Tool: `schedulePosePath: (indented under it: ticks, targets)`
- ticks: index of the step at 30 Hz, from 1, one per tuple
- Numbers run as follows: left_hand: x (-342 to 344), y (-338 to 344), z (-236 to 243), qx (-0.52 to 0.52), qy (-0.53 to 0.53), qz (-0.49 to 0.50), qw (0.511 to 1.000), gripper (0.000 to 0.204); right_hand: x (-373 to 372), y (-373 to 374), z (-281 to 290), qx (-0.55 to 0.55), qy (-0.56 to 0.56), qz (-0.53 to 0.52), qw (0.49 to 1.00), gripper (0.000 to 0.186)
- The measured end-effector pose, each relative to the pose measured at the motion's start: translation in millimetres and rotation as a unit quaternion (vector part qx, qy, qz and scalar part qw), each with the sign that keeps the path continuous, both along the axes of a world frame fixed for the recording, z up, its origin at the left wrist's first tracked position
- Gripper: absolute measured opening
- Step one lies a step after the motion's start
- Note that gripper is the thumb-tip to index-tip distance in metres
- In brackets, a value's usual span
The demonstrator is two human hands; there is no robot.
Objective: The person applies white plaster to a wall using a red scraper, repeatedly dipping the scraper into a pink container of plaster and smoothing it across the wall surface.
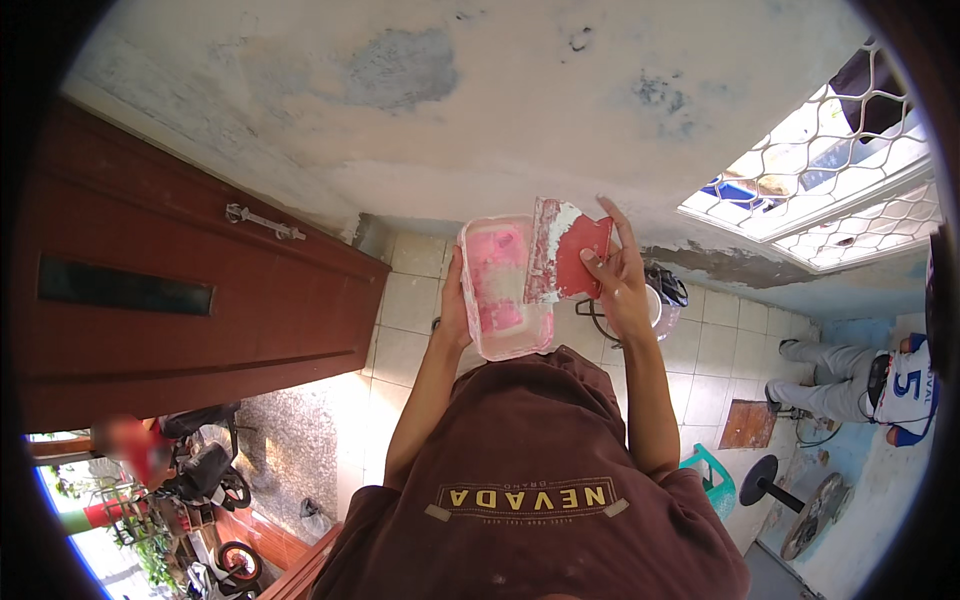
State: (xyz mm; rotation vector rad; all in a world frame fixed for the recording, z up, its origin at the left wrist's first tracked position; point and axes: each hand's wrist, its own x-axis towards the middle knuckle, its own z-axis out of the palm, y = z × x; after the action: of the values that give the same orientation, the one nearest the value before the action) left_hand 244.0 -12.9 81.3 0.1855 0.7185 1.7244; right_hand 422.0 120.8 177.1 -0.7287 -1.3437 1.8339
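Note:
My left hand (455, 305) is closed round the left side of a shallow plastic tub (481, 345), whose inside is smeared with pink and whitish paste. In my right hand (625, 285) is a flat red putty spreader (585, 245), pinched between thumb and fingers with the index finger stretched up along its edge. White filler coats the spreader's left part, which reaches over the tub's right rim. Both things are held in front of my chest, close to the wall.
Ahead rises a patchy plastered wall (520, 110). A brown door (200, 270) stands at left, a white window grille (840, 170) at right. Another person (870, 385) is at far right, near a teal plastic stool (712, 480). Motorbikes (215, 470) and a person in red show through the doorway.

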Motion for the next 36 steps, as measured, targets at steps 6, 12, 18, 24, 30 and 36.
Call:
schedulePosePath:
  ticks: [6,12,18,24,30,36]
  targets:
    - [1.6,-4.1,-6.3,-0.023,-0.004,-0.019,1.0,0.075,-9.4,6.8,-2.3,-0.032,-0.059,0.042,0.997,0.035]
    - [-0.4,-8.8,7.9,-0.075,0.048,-0.027,0.996,0.079,-8.7,7.9,-1.5,-0.009,-0.099,0.039,0.994,0.034]
    - [-0.6,-10.6,2.4,-0.071,0.044,-0.044,0.996,0.081,-8.2,2.9,-8.9,-0.013,-0.08,0.03,0.996,0.033]
    - [0.0,-12.8,-2.0,-0.066,0.056,-0.049,0.995,0.079,-9.0,-1.3,-15.0,-0.006,-0.098,0.013,0.995,0.029]
    - [7.3,-18.9,0.9,-0.076,0.088,-0.044,0.992,0.078,-16.2,-5.3,-20.0,0.072,-0.104,-0.049,0.991,0.025]
    - [6.7,-28.5,-2.7,-0.087,0.098,-0.095,0.987,0.08,-22.2,11.2,-32.7,0.147,-0.134,-0.147,0.969,0.027]
